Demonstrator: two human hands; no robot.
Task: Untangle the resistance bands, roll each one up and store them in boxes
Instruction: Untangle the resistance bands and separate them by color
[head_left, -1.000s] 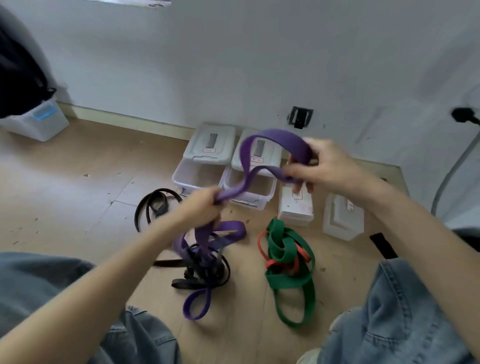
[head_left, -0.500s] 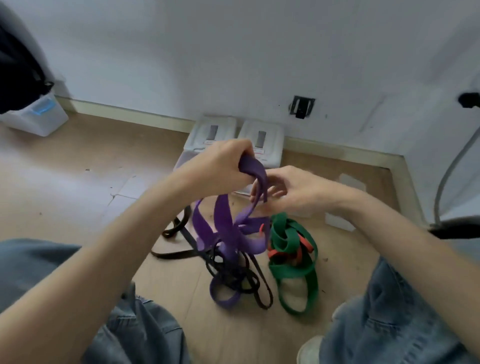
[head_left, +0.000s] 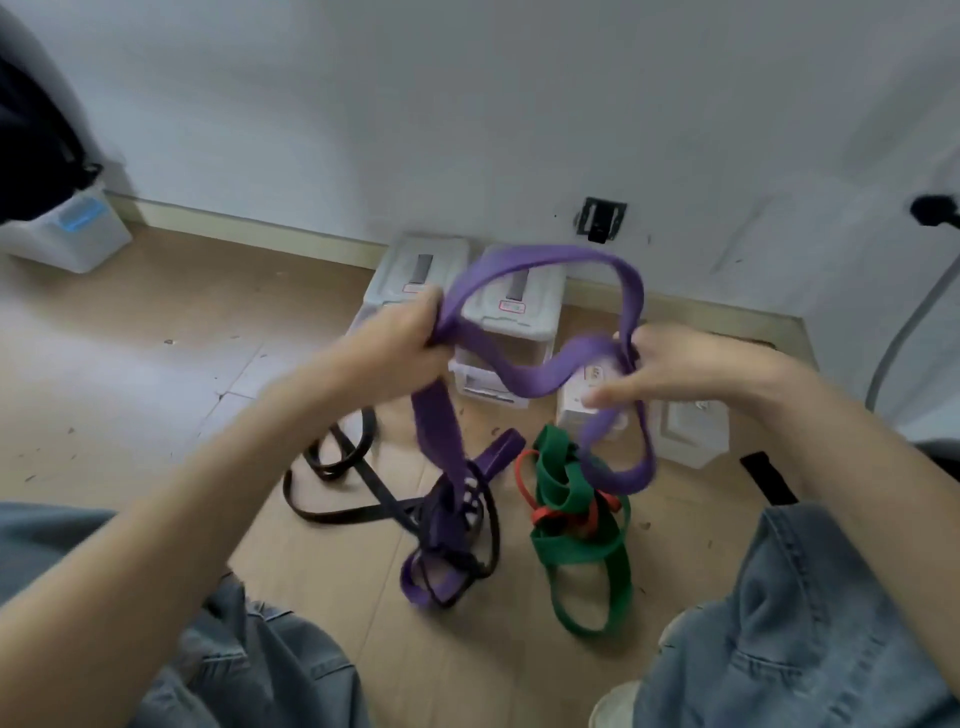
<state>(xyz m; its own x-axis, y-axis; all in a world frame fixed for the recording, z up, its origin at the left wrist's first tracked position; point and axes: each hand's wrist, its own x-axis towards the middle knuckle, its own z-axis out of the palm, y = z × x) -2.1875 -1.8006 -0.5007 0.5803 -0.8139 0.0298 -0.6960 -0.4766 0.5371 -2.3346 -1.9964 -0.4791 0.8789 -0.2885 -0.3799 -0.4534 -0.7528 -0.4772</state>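
A wide purple band (head_left: 540, 260) arches in the air between both hands. My left hand (head_left: 400, 348) grips it at the left, and from there a strand drops to a knot with a thin black band (head_left: 332, 467) on the floor. My right hand (head_left: 670, 369) holds the band's right side, fingers partly spread, with a purple loop hanging below it. A green band (head_left: 576, 551) lies tangled with a red band (head_left: 545, 514) on the floor to the right. Two clear boxes (head_left: 519, 384) with raised lids stand by the wall behind the purple band.
Two more small white boxes (head_left: 691, 431) sit on the floor to the right of the open ones. A larger plastic bin (head_left: 72, 234) stands at the far left wall. My knees in jeans frame the bands on both sides. A grey hose runs up the right wall.
My hands have moved apart, spreading the purple band into a wide arch. The right hand went right with a loop; the left stayed gripping. The knot with the black band stayed on the floor.
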